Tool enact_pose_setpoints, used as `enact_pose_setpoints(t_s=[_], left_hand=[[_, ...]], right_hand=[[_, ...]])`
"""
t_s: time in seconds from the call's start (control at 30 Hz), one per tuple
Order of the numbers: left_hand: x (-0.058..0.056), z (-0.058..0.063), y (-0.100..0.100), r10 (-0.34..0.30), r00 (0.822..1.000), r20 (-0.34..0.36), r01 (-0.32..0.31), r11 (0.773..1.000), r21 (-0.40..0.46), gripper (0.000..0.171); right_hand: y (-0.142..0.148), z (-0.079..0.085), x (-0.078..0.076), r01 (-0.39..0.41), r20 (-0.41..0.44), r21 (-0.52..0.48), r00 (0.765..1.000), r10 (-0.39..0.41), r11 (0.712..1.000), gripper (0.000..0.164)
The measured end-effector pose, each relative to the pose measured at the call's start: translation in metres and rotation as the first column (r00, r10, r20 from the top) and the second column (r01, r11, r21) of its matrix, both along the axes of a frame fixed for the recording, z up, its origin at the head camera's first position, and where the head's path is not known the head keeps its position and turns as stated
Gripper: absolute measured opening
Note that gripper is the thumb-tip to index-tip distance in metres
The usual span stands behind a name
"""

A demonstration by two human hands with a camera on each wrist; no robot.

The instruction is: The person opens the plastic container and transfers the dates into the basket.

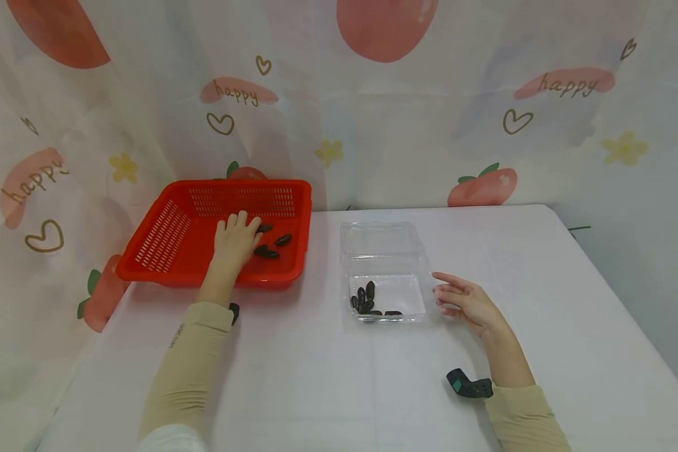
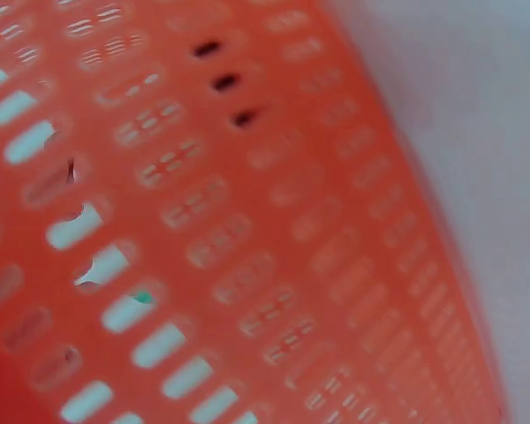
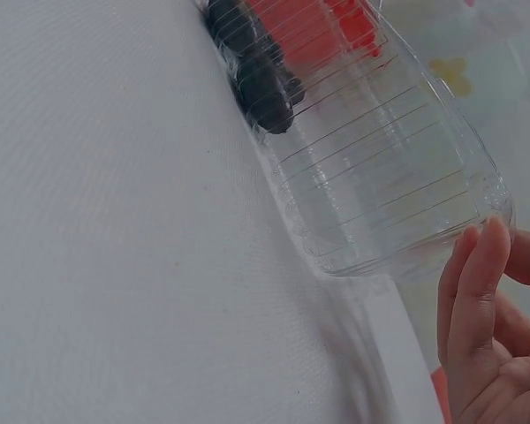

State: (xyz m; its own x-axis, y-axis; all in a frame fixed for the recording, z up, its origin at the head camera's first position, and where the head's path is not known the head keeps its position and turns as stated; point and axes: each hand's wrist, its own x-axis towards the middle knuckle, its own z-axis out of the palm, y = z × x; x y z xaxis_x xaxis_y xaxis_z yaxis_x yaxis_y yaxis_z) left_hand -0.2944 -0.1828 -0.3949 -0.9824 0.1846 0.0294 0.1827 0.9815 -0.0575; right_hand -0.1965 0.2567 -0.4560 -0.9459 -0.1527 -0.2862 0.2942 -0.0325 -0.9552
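Observation:
My left hand (image 1: 236, 242) reaches into the red plastic basket (image 1: 215, 276), its back towards the head camera. Its thumb side lies right beside a dark oval piece (image 1: 265, 228); other dark pieces (image 1: 267, 252) lie on the basket floor to the right. My right hand (image 1: 468, 306) is at the right side of a clear hinged box (image 1: 398, 289), fingers loosely bent, fingertips right at the box's corner. Inside the box, several dark oval pieces (image 1: 365, 307) gather at the front left. In the left wrist view the slotted basket wall (image 2: 247, 194) hides the hand.
The raised clear lid (image 1: 381, 240) leans back behind the box. Both stand on a white-covered table (image 1: 316, 376). A printed curtain (image 1: 384, 125) hangs behind the table. Each wrist carries a small black camera, the right one (image 1: 469, 384) plainly seen.

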Motion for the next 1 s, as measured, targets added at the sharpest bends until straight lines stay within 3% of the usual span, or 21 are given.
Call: enact_pose_setpoints(t_s=[0.33, 0.6, 0.8, 1.0], left_hand=[[0.004, -0.007, -0.007, -0.008, 0.987, 0.162, 0.024, 0.995, -0.096, 0.047], [0.003, -0.010, -0.005, -0.006, 0.971, 0.240, 0.026, 0.996, -0.082, 0.051], [0.001, -0.013, -0.005, -0.009, 0.973, 0.232, 0.025, 0.997, -0.066, 0.050], [0.002, -0.009, -0.002, -0.046, 0.988, 0.145, 0.049, 0.999, -0.015, 0.044]], right_hand=[[0.000, 0.004, 0.001, -0.009, 0.004, -0.035, 1.000, 0.009, 0.999, 0.055], [0.001, 0.002, 0.001, -0.008, -0.006, -0.021, 1.000, 0.008, 1.000, 0.054], [0.001, 0.001, 0.000, -0.002, 0.008, -0.010, 1.000, 0.002, 1.000, 0.056], [0.001, 0.001, 0.001, -0.001, 0.009, -0.006, 1.000, 0.001, 1.000, 0.052]])
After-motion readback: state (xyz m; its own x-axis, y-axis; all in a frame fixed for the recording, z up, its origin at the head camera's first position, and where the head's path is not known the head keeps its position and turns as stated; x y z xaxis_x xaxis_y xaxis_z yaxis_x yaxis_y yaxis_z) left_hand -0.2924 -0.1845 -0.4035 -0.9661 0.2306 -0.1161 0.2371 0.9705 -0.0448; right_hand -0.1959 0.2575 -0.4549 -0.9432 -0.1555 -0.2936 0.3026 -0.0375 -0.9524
